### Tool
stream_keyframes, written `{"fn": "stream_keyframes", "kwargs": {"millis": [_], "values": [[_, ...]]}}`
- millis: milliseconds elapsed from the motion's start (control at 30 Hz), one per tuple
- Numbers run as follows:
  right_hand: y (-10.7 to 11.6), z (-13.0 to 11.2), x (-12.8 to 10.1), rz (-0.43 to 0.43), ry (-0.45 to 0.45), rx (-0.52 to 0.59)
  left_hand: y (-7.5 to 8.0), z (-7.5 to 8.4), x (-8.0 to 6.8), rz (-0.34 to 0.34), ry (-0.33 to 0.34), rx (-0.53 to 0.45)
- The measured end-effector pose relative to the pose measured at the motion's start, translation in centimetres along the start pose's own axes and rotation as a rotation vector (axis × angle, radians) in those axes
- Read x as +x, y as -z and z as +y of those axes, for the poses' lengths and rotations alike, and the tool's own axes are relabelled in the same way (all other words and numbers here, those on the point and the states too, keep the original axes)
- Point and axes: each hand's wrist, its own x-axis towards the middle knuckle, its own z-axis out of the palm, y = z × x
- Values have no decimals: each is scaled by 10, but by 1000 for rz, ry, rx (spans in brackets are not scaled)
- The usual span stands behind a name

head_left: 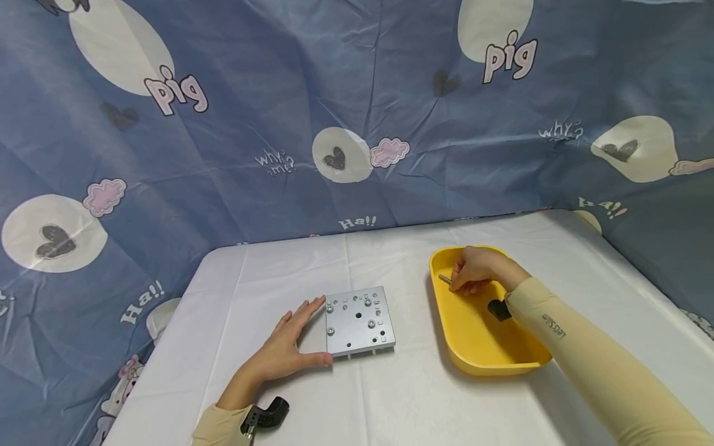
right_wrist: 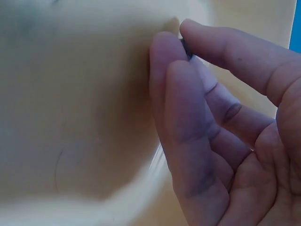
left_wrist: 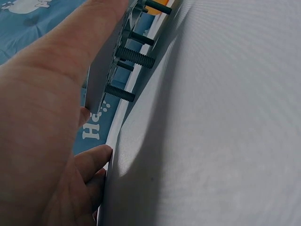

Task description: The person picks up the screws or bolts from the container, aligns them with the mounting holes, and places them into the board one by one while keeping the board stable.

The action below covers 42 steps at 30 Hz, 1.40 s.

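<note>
A silver metal plate (head_left: 357, 322) with holes and several screw heads on top stands raised over the white table. Threaded screw ends (left_wrist: 136, 57) stick out below it in the left wrist view. My left hand (head_left: 284, 350) rests at the plate's left side, thumb on the near corner and a straight forefinger touching the far corner. Over the far end of a yellow tray (head_left: 474, 347), my right hand (head_left: 478, 269) pinches a small metal screw (head_left: 444, 279) between thumb and fingertips. The fingers mostly hide that screw in the right wrist view.
The yellow tray stands to the right of the plate on a white-clothed table (head_left: 268, 272). A blue printed curtain (head_left: 251, 111) hangs behind the table and along its sides. Black wrist mounts (head_left: 266, 415) show at both cuffs.
</note>
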Motion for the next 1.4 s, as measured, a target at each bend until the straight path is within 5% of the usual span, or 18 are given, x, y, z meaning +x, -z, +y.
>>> {"fn": "stream_keyframes", "kwargs": {"millis": [300,1400], "values": [[2,3,2,-40,0,58,-1,2,-1,-7,11,-12],[1,1,8,-62,11,3,4,1,1,-15,24,-13]]}}
